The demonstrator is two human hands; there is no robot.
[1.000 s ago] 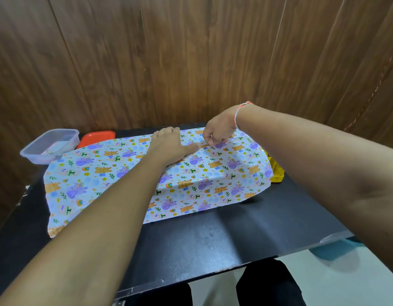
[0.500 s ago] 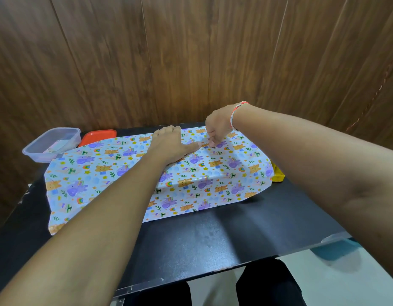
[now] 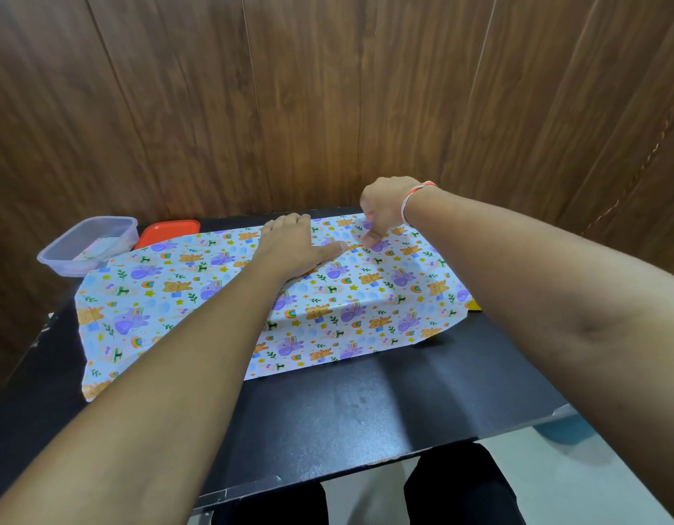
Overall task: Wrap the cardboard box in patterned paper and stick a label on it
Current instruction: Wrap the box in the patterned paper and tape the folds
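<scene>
On top of the wrapped-over box, the left hand [image 3: 293, 246] lies flat with fingers straight and thumb stretched out, pressing the patterned paper [image 3: 350, 293] down where the two edges look to meet. Right beside the thumb tip, the right hand [image 3: 382, 214] is curled downward with its fingertips pinched at the paper's seam; whether there's a bit of tape under them I honestly can't tell, it's too small.

The cardboard box itself is fully hidden, you only see its shape as a raised block under the paper, right of centre on the black table [image 3: 346, 411]. The paper's left end lies loose and flat on the table, well past the box.

My take on doing this step well: keep that flat palm firm so the overlap can't creep, pull the top flap snug before fixing it, and rub along the seam outward from the thumb so no bubble forms. Slack now would probably mean baggy ends later, and the long left overhang looks like it needs trimming or a deep fold.

Containers: a clear plastic tub [image 3: 87, 246] sits at the far left corner, touching the paper's edge, with something pale and flat inside, maybe labels, can't tell. Its orange lid [image 3: 166, 231] (probably) lies just beside it. A yellow object [image 3: 474, 305] peeks out behind the paper's right end.
</scene>
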